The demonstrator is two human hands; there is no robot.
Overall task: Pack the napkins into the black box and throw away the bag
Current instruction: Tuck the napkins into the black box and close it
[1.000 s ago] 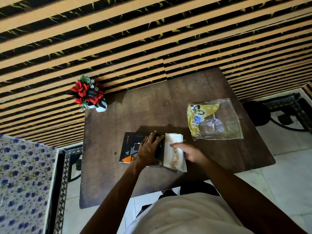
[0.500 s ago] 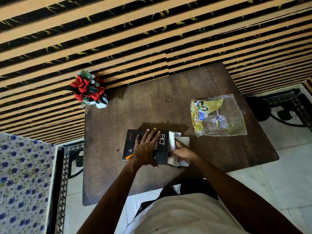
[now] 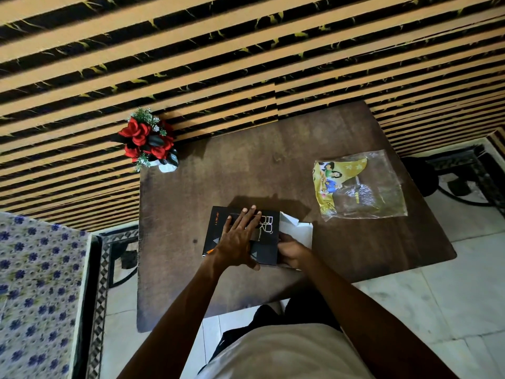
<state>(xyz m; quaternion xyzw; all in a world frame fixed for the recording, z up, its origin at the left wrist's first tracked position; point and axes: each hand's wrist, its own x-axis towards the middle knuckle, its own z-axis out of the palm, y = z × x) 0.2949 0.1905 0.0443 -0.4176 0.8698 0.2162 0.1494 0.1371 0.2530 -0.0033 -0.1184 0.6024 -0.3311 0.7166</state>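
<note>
The black box [image 3: 217, 231] with white lettering lies flat on the brown table [image 3: 273, 173], near its front edge. My left hand [image 3: 239, 240] presses flat on the box top, fingers spread. At the box's open right end, white flaps and napkins [image 3: 296, 229] stick out. My right hand [image 3: 289, 251] is at that end, fingers curled against the white paper. The clear plastic bag [image 3: 360, 187] with a yellow printed label lies flat on the table's right side, apart from both hands.
A small pot of red artificial flowers [image 3: 147, 140] stands at the table's back left corner against the striped wall [image 3: 246, 50]. A floral-covered bed [image 3: 35, 291] is at the left. A dark stool [image 3: 420, 176] stands right of the table.
The napkin stack in my right hand has gone further into the box's right end; less white shows now. My left hand has stayed flat on the box.
</note>
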